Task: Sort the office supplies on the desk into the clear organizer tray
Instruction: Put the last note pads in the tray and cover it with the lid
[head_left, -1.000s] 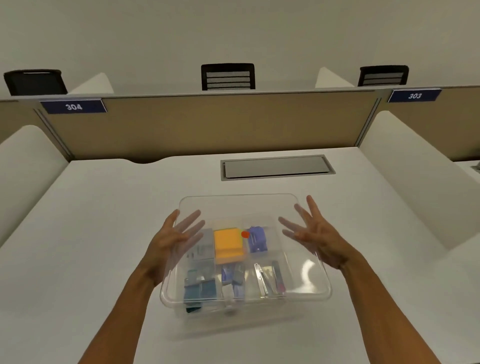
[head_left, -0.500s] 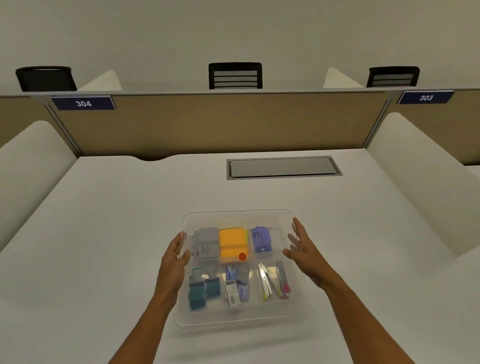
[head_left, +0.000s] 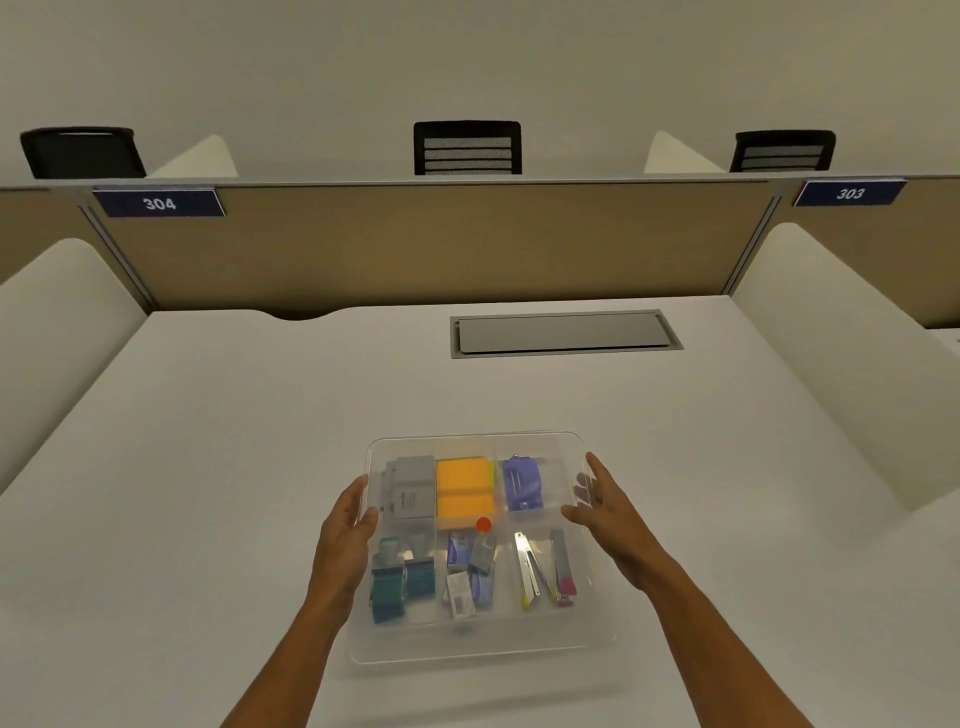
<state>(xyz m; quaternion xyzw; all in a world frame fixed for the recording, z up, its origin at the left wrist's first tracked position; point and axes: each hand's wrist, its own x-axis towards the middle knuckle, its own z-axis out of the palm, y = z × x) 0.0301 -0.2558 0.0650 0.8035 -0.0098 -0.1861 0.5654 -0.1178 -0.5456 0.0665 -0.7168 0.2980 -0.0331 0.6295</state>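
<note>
On the white desk (head_left: 208, 467), both hands (head_left: 345, 525) (head_left: 605, 506) clasp the clear organizer tray's (head_left: 467, 652) sides.

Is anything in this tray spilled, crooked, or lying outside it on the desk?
Nothing stands out. The supplies sit inside the clear organizer tray, and no item lies loose on the desk. Left hand and right hand hold its sides.

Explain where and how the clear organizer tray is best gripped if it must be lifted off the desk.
Grip the clear organizer tray by its two long side rims, one hand from each side, about where the left hand and right hand are. It is wide, shallow and full of loose supplies, so a balanced two-sided hold should keep it level.
</note>
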